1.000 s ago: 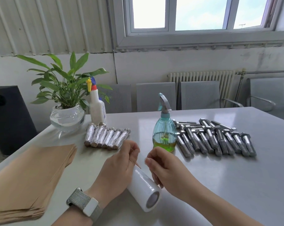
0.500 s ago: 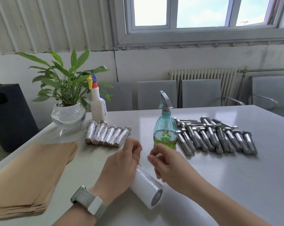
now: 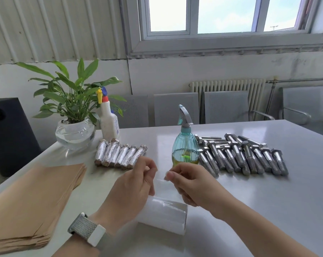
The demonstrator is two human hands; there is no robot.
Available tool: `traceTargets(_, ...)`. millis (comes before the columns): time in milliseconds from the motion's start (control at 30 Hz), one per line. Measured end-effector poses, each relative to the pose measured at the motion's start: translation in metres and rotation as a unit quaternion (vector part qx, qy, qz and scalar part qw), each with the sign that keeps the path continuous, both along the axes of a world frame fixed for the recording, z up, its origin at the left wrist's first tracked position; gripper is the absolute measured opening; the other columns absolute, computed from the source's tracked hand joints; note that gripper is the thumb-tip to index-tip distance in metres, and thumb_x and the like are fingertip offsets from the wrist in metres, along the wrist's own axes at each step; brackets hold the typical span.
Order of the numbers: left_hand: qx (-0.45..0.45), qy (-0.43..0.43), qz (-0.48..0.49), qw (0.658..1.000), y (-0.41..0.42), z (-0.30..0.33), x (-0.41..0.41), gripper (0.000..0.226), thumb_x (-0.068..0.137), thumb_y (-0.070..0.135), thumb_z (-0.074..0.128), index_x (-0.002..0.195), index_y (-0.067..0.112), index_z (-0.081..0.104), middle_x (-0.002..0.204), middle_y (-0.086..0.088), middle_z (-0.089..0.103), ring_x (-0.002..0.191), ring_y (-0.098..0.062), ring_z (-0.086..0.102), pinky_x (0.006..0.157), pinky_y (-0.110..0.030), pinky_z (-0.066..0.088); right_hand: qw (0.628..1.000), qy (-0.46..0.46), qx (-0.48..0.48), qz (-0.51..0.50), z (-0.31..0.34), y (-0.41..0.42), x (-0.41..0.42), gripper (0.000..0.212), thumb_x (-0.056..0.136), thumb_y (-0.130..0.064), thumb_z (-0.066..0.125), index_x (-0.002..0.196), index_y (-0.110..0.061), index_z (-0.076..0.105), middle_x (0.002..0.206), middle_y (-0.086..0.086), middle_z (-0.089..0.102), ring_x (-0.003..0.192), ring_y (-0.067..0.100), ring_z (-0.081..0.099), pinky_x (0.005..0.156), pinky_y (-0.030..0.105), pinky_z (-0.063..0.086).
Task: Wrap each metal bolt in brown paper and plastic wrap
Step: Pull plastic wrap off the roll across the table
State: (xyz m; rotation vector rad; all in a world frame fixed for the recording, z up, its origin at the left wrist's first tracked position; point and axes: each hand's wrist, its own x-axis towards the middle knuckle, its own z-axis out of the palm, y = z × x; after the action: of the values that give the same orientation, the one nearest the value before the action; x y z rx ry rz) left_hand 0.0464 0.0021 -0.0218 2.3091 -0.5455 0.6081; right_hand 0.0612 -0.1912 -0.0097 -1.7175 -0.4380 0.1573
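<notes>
Now the white roll of clear plastic wrap (image 3: pixel 165 216) lies flat on the grey table (image 3: pixel 268 210) at the near centre, turned broadside since a moment ago. A clear sheet rises from it, where before both hands only picked at its edge. The left hand (image 3: pixel 132 186) and right hand (image 3: pixel 190 184) each pinch a top corner. Unwrapped steel bolts (image 3: pixel 246 156) wait far right, so wrapping probably resumes once a length is torn off.

Unwrapped steel bolts (image 3: pixel 244 156) in rows, plastic wrap roll (image 3: pixel 164 214) lying nearer, brown paper stack (image 3: pixel 31 201) left.
</notes>
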Motion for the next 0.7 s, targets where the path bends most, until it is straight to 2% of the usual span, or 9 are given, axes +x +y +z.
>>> traceTargets(67,-0.013,0.023,-0.022,0.999,0.004,0.002,0.000,0.014,0.093,0.052,0.029,0.095,0.040,0.037,0.066,0.011,0.065,0.058,-0.008,0.057,0.057,-0.024,0.044,0.998,0.045,0.006,0.046,0.005,-0.007,0.002,0.026,0.092,-0.029,0.067,0.093,-0.003,0.067,0.057,-0.002,0.048,0.041,0.015,0.035,0.039,0.021,0.027)
traceTargets(133,-0.017,0.042,-0.029,0.999,0.008,0.003,0.000,0.006,0.098,0.042,0.035,0.094,0.040,0.038,0.066,0.009,0.066,0.059,-0.009,0.059,0.058,-0.026,0.048,0.993,0.070,-0.013,0.090,0.010,-0.015,0.003,0.025,0.087,-0.022,0.072,0.098,0.000,0.068,0.064,0.002,0.051,0.045,0.015,0.039,0.042,0.022,0.031)
traceTargets(200,-0.008,0.055,-0.029,0.998,0.009,0.003,0.000,0.010,0.101,0.033,0.038,0.094,0.040,0.039,0.065,0.007,0.066,0.058,-0.010,0.059,0.059,-0.027,0.048,0.989,0.092,-0.036,0.113,0.013,-0.022,0.005,0.019,0.084,-0.010,0.075,0.096,0.004,0.069,0.069,0.005,0.054,0.049,0.015,0.043,0.046,0.022,0.036)
traceTargets(267,-0.006,0.067,-0.028,0.997,0.009,0.005,-0.001,0.015,0.102,0.029,0.039,0.093,0.041,0.040,0.063,0.005,0.067,0.056,-0.010,0.060,0.057,-0.025,0.049,0.988,0.097,-0.063,0.107,0.016,-0.028,0.008,0.010,0.083,-0.006,0.074,0.089,0.001,0.070,0.065,0.004,0.055,0.050,0.016,0.047,0.047,0.023,0.038)
traceTargets(333,-0.016,0.076,-0.033,0.996,0.009,0.006,-0.003,0.019,0.103,0.027,0.039,0.091,0.043,0.040,0.063,0.003,0.067,0.057,-0.010,0.062,0.057,-0.026,0.050,0.988,0.084,-0.087,0.092,0.018,-0.033,0.010,0.004,0.084,-0.010,0.075,0.083,-0.007,0.072,0.062,0.003,0.054,0.049,0.017,0.046,0.047,0.023,0.038)
traceTargets(467,-0.055,0.090,-0.041,0.994,0.012,0.004,-0.015,0.009,0.100,0.038,0.035,0.094,0.041,0.040,0.063,0.001,0.069,0.060,-0.015,0.064,0.058,-0.030,0.049,0.988,0.017,-0.135,0.074,0.022,-0.035,0.006,0.011,0.086,-0.021,0.073,0.075,-0.022,0.071,0.060,-0.005,0.056,0.052,0.011,0.048,0.049,0.021,0.040)
traceTargets(600,-0.093,0.092,-0.025,0.991,0.012,0.004,-0.024,0.023,0.104,0.027,0.038,0.090,0.044,0.041,0.064,-0.002,0.071,0.061,-0.015,0.066,0.056,-0.027,0.049,0.992,-0.030,-0.106,0.059,0.024,-0.028,0.004,0.013,0.091,-0.016,0.067,0.079,-0.019,0.070,0.068,-0.003,0.065,0.068,0.012,0.063,0.060,0.026,0.051)
traceTargets(700,-0.109,0.104,-0.023,0.988,0.012,0.005,-0.028,0.025,0.104,0.025,0.037,0.088,0.044,0.041,0.065,-0.003,0.072,0.062,-0.015,0.067,0.056,-0.024,0.049,0.993,-0.052,-0.093,0.048,0.026,-0.026,0.004,0.018,0.096,-0.010,0.058,0.082,-0.015,0.068,0.066,-0.003,0.065,0.066,0.020,0.068,0.057,0.024,0.050)
